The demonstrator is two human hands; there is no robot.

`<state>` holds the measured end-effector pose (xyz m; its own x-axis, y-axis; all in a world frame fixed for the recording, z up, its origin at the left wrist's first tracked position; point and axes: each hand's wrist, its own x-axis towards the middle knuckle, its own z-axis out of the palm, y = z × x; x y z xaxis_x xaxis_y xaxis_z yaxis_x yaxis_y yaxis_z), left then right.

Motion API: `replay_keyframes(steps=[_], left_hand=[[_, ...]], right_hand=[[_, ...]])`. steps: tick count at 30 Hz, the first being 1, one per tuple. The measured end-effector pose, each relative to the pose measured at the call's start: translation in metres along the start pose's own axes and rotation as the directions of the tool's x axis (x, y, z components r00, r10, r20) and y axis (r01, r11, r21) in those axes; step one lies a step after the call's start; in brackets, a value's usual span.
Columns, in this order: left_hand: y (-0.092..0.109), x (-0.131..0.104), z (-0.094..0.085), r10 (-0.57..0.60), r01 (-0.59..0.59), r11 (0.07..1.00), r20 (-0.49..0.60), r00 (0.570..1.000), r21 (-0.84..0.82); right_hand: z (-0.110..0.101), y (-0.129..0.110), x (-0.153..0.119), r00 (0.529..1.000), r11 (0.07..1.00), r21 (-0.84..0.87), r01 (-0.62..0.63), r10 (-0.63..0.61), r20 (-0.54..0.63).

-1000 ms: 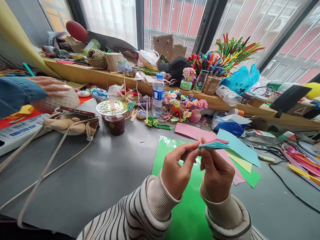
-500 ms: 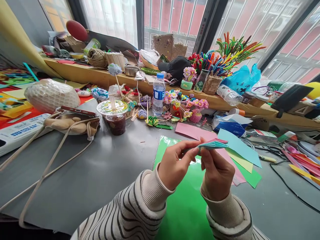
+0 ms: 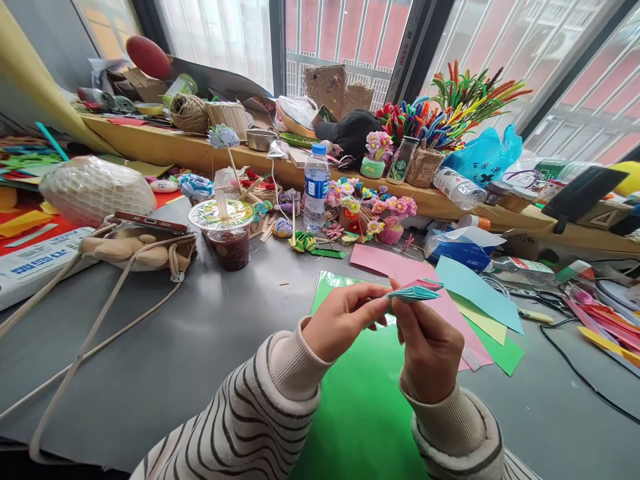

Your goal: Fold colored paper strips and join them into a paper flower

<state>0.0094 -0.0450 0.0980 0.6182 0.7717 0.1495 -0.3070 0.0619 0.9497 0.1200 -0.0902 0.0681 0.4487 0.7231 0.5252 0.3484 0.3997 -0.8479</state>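
Observation:
A small folded paper piece (image 3: 416, 292), layered in teal and pink, is pinched between both hands above the green sheet (image 3: 367, 393). My left hand (image 3: 345, 320) grips its left end with thumb and fingertips. From below and to the right, my right hand (image 3: 427, 340) squeezes the same piece, its fingers curled. The paper's pleats fan out toward the right. Behind my right hand lie flat sheets: a pink sheet (image 3: 380, 261), a light blue sheet (image 3: 477, 293) and a yellow sheet (image 3: 483, 321).
A lidded drink cup (image 3: 227, 243) and a water bottle (image 3: 316, 190) stand beyond my hands, beside handmade flowers (image 3: 363, 207). A beige bag (image 3: 140, 253) with long straps lies at left. Scissors (image 3: 553, 301) and a black cable (image 3: 575, 370) are at right.
Both hands have shifted slightly left with the folded paper. The paper's fanned end looks a little lower and tilted differently.

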Motion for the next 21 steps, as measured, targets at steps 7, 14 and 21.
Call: replay_keyframes(steps=[7,14,21], left_hand=[[-0.005,-0.001,0.003,-0.007,0.008,1.000,-0.085,0.996,0.003],[-0.022,0.002,0.010,0.043,-0.060,0.996,-0.235,0.971,-0.064],[-0.028,0.002,0.012,0.126,-0.167,0.971,-0.230,0.965,-0.168]], right_hand=[[0.002,0.001,0.000,0.997,0.998,-0.013,-0.055,0.055,0.052],[0.004,-0.002,-0.001,0.995,0.997,0.038,-0.062,0.058,0.085],[0.001,-0.010,0.000,0.984,0.999,0.053,0.006,-0.015,0.180]])
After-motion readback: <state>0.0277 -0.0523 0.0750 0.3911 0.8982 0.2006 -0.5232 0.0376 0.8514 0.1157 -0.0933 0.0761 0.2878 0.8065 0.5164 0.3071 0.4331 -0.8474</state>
